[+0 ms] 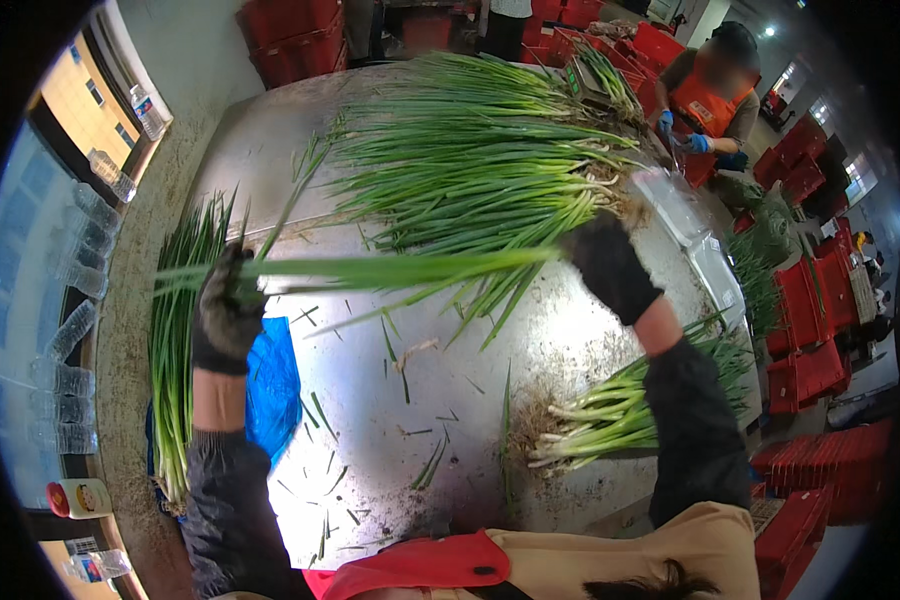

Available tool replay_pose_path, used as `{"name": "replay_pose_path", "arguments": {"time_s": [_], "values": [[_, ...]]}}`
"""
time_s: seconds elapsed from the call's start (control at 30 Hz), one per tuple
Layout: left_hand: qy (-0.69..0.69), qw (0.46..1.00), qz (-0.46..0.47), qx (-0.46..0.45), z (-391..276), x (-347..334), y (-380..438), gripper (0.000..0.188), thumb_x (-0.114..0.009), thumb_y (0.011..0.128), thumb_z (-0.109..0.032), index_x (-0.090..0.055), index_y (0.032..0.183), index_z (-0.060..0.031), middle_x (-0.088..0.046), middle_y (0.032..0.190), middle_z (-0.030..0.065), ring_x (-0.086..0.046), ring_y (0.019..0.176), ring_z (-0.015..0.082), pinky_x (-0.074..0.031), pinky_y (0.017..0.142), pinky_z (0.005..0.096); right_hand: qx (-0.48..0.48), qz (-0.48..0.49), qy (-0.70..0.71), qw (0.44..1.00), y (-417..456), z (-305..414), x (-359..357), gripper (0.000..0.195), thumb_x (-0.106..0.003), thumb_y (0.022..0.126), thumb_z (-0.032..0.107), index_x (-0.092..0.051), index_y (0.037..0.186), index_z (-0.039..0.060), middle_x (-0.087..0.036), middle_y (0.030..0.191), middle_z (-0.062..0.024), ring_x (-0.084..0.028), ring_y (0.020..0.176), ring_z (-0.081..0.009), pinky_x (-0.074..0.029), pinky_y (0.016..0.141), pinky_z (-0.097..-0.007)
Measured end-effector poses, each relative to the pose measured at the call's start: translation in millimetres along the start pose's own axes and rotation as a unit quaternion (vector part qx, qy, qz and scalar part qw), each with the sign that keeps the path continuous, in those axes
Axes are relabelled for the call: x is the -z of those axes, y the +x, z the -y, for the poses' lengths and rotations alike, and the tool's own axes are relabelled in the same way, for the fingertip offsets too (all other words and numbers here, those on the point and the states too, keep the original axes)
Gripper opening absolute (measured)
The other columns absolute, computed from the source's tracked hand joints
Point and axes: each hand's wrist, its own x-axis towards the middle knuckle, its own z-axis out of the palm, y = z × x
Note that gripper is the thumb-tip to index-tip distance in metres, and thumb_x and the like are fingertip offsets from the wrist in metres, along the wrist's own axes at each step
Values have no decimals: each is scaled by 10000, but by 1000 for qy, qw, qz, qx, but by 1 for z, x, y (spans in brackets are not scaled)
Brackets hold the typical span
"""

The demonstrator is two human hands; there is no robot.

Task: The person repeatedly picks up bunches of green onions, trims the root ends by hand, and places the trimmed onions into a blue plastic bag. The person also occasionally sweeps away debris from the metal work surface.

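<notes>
A blurred bunch of green onions (420, 270) stretches level above the metal table, between my two hands in dark gloves. My right hand (611, 262) grips its pale root end, which the fingers hide. At the leafy end, my left hand (229, 307) is closed around the leaves, and their tips stick out beyond it. Below the left wrist lies a blue plastic bag (274, 390). A tall row of green onions (180, 337) lies along the table's left side. More green onions (607, 412), roots facing left, lie partly under my right forearm.
A large pile of green onions (465, 157) covers the far part of the metal table (390, 480). Clear plastic packs (690, 225) line the right edge near a scale (585, 79). A co-worker (709, 97) with blue gloves stands beyond. Plastic bottles (71, 375) line the window.
</notes>
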Motion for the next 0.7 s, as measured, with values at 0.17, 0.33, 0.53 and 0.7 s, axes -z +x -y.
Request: {"name": "replay_pose_path", "arguments": {"time_s": [0.17, 0.33, 0.53, 0.7], "values": [[-21, 999, -26, 12, 58, -86, 142, 316, -594, 911, -228, -552, 1188, -82, -603, 1098, 86, -583, 910, 227, -501, 857, 357, -109, 61, -65, 990, 21, -176, -58, 369, -546, 858, 161, -561, 1215, 69, -612, 1087, -170, -559, 1070, -345, -400, 965, -461], [183, 965, -145, 116, 104, -49, 123, 324, -562, 910, -277, -528, 1193, -123, -541, 1078, 63, -574, 935, 224, -479, 851, 353, -167, 7, 59, 984, 65, -131, -82, 529, -609, 850, 132, -458, 1348, 39, -487, 1353, -202, -443, 1273, -339, -340, 1078, -411], [450, 829, -290, 159, 124, 21, -43, 236, -643, 881, -243, -651, 1019, -51, -646, 860, 37, -585, 769, 121, -492, 697, 281, -211, 92, 424, 876, 24, 84, -105, 357, -641, 862, 149, -598, 1197, 33, -654, 1118, -145, -631, 1018, -261, -491, 858, -341], [566, 706, -423, 56, 63, 67, -194, 219, -669, 844, -115, -637, 1014, 19, -681, 927, 110, -611, 829, 159, -490, 782, 311, -163, 199, 596, 761, 3, 265, -107, 203, -646, 830, 84, -668, 1016, 7, -697, 909, -117, -666, 766, -208, -519, 736, -312]]}}
